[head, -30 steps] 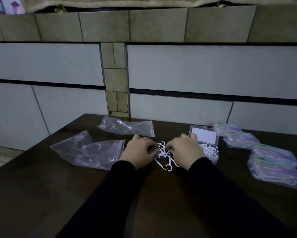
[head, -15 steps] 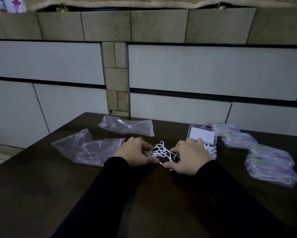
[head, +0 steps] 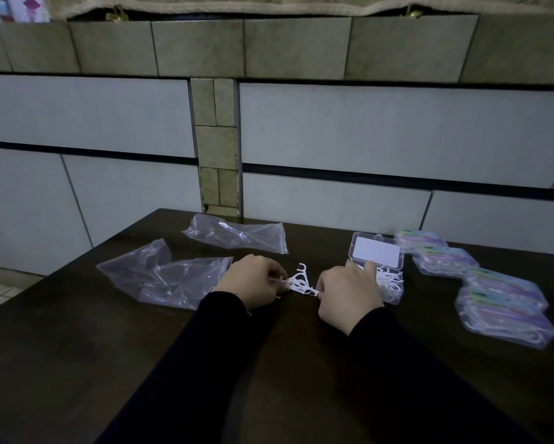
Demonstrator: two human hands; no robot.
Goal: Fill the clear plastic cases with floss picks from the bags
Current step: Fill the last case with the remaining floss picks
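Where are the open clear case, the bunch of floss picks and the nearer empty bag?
open clear case (head: pixel 377 251), head view, lid label.
floss picks (head: pixel 299 281), head view, bunch's middle.
nearer empty bag (head: pixel 160 274), head view, crumpled middle.

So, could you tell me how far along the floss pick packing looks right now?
Done: two emptied bags lie at left. In hand: the left hand and right hand gather a bunch of floss picks beside the open case, already partly filled. Left: four full bags at right.
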